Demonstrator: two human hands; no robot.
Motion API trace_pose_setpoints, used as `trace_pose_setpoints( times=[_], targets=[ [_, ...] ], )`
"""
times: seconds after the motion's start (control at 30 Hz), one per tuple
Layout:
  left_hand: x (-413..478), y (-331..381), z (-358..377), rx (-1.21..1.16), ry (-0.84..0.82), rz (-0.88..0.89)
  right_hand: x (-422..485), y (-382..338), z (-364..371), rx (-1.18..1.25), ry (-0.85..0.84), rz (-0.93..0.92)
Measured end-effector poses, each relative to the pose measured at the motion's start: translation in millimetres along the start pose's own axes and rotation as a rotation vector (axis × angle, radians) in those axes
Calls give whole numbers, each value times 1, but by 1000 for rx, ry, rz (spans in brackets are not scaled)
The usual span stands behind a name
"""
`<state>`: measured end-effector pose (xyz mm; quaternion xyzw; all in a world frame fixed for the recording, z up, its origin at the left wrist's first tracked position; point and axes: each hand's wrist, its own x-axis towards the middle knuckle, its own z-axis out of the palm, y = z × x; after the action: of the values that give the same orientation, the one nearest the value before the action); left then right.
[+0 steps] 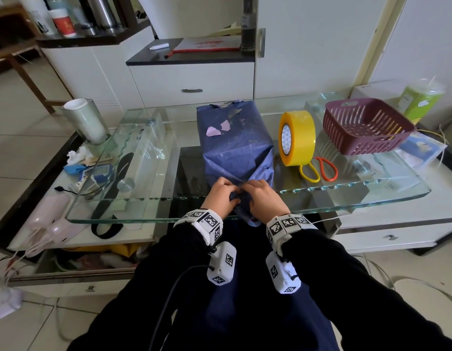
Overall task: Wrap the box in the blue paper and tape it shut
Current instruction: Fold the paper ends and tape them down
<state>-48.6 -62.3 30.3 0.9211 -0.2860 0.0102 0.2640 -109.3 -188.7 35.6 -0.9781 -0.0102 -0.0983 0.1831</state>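
A box covered in blue paper (pixel 233 138) stands in the middle of the glass table (pixel 346 198). Torn spots on its top show pale patches. At its near end a loose flap of blue paper hangs down over the table's front edge. My left hand (pixel 221 197) and my right hand (pixel 263 200) sit side by side on that flap, fingers curled and pinching the paper. A yellow tape roll (pixel 297 138) stands on edge just right of the box.
Scissors with yellow and orange handles (pixel 318 169) lie beside the tape roll. A purple slotted basket (pixel 366 126) sits further right. A clear film roll (pixel 84 120) stands at the left. A lower shelf holds clutter, and cables run across the floor.
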Motion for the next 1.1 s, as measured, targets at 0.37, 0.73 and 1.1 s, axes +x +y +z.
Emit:
trace_pose_setpoints(
  times=[0.37,0.73,1.1],
  targets=[
    [56,13,9,-3,-23,7,44,39,-10,-175,-36,146],
    [74,-4,11,57,-34,-87,56,45,-1,-127,-123,75],
    [72,-6,25,102,-119,-51,56,57,2,-98,-198,136]
  ],
)
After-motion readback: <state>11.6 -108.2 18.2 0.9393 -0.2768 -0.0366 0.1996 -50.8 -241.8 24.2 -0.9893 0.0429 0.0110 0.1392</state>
